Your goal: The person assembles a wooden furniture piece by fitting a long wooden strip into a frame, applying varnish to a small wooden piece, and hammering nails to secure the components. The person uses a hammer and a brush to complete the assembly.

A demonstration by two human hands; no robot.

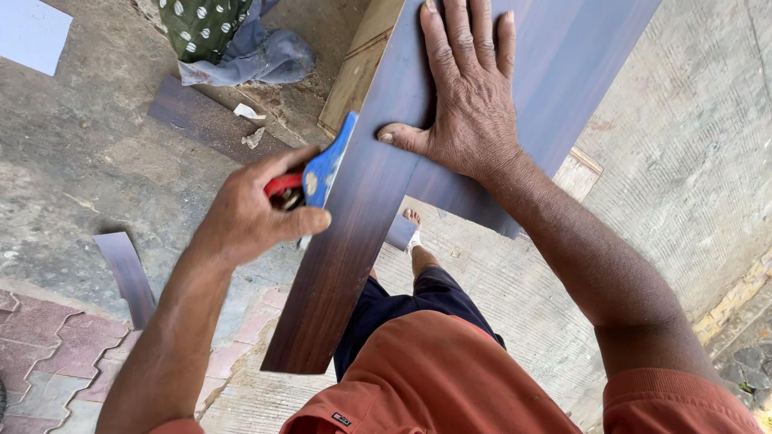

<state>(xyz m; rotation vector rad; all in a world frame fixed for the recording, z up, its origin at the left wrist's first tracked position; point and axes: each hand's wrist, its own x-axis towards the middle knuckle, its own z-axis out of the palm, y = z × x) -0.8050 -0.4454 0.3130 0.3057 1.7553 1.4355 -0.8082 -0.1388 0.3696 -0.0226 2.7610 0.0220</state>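
Nearest the camera: an orange shirt (434,378) and dark shorts (406,309), with one bare foot (412,219) on the concrete floor (72,153) below.
Left hand (249,213): curled tight around a cutting tool with a blue blade-guard and red grip (318,178), thumb clamped over its side, the tool's edge set against the left edge of the sheet.
Laminate sheet (378,209): a long dark wood-grain panel held off the ground, running from beside the person's waist up and away to the top of the view.
Right hand (470,96): spread flat, palm down on the sheet, fingers together and thumb splayed toward the tool (it pins the panel, gripping nothing).
Step in hand: by my reading, trimming or scoring along the sheet's edge, about midway up its length.
Next move calls for: steady downward pressure from the flat hand and a straight pull of the tool along the edge.
Farther off: narrow laminate offcuts (129,273) on the floor, a plywood board (362,64) under the sheet, and a bundle of green spotted cloth (205,28).
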